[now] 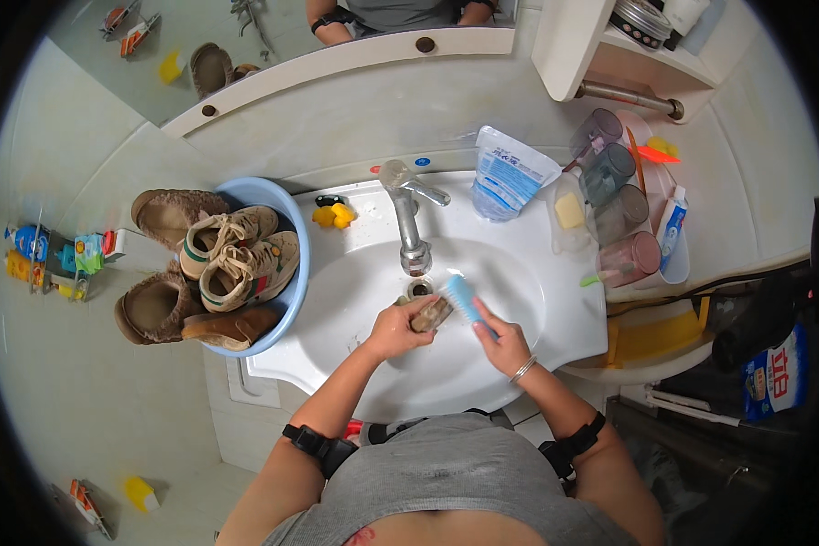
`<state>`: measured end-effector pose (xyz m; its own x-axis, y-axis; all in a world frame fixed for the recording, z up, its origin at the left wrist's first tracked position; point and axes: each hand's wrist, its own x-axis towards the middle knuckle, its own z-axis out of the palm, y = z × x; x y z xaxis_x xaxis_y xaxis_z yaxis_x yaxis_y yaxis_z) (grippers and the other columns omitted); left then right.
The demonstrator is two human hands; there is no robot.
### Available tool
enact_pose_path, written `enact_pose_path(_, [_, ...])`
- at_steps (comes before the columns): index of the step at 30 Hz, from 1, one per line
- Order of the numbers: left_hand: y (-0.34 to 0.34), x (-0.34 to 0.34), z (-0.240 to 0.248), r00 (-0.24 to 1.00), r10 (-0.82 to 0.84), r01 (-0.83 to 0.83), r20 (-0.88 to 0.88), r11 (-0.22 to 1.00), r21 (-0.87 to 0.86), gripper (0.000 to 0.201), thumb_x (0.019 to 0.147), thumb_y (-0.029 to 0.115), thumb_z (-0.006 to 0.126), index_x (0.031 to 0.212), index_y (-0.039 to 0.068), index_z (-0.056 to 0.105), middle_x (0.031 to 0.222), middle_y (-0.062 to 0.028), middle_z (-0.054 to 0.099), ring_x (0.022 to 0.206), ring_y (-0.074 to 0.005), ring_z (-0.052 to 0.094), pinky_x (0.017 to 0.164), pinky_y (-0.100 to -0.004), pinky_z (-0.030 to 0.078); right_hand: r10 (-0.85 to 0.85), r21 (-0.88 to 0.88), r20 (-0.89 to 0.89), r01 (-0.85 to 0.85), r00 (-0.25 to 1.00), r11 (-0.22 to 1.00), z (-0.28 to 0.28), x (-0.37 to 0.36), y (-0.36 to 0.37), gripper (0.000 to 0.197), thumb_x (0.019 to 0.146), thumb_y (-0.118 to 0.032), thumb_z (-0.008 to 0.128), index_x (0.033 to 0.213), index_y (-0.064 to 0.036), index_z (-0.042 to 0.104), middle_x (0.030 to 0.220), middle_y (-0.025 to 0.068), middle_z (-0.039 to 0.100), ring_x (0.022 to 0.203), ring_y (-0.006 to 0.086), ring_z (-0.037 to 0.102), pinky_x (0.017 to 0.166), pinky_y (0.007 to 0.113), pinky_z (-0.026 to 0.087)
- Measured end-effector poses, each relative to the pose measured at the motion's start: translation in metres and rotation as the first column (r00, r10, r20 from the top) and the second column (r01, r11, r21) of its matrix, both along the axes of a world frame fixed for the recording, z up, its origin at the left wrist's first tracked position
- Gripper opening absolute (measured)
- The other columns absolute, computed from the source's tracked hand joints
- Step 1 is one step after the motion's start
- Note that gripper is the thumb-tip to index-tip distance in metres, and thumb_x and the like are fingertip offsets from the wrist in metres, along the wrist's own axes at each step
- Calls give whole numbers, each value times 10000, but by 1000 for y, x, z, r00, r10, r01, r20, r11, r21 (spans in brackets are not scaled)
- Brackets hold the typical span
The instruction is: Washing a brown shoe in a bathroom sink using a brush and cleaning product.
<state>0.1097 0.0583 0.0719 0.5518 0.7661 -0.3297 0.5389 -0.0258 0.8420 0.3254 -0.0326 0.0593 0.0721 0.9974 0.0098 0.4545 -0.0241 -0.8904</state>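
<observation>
Over the white sink (509, 364), my left hand (398, 331) is closed around a small brown and beige shoe-like thing (430, 315); its exact kind is unclear. My right hand (503, 344) grips a light blue scrubbing brush (464, 296), its bristles turned toward that brown thing and very close to it. Just beyond both hands is the chrome faucet (406, 214), its spout above the drain (419, 288). I cannot make out any water running from it.
A blue basin (302, 264) heaped with sneakers (250, 268) and fuzzy brown slippers (159, 308) stands at left. Behind the sink sit a detergent pouch (509, 177) and yellow ducks (334, 216). Soap (570, 210), several cups (620, 217) and toothpaste (671, 223) line the right side.
</observation>
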Motion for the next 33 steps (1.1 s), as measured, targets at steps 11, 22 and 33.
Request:
enact_pose_path(11, [-30, -34, -13, 999, -20, 34, -40, 922, 387, 611, 604, 167, 691, 1203, 180, 571, 671, -119, 591, 623, -283, 565, 623, -361, 465, 188, -38, 226, -184, 956, 982, 1, -7, 2, 381, 847, -315, 583, 1225, -300, 537, 595, 96, 596, 497, 268, 564, 482, 364, 451])
enact_pose_path(22, [-48, -35, -8, 1000, -7, -2, 21, 912, 410, 580, 626, 128, 686, 1193, 197, 583, 635, -56, 568, 564, -232, 534, 581, -325, 439, 242, -332, 352, -121, 904, 935, -26, 27, 7, 351, 866, -370, 528, 1214, -329, 538, 622, 126, 598, 561, 315, 582, 548, 408, 463])
enact_pose_path(33, [-50, -50, -60, 947, -273, 320, -166, 781, 537, 252, 756, 154, 635, 1006, 126, 650, 910, -65, 599, 916, -240, 537, 827, -378, 415, 484, -487, 254, -322, 837, 812, -26, 14, -2, 462, 778, -192, 587, 1236, -210, 532, 850, 190, 643, 721, 347, 619, 702, 398, 499])
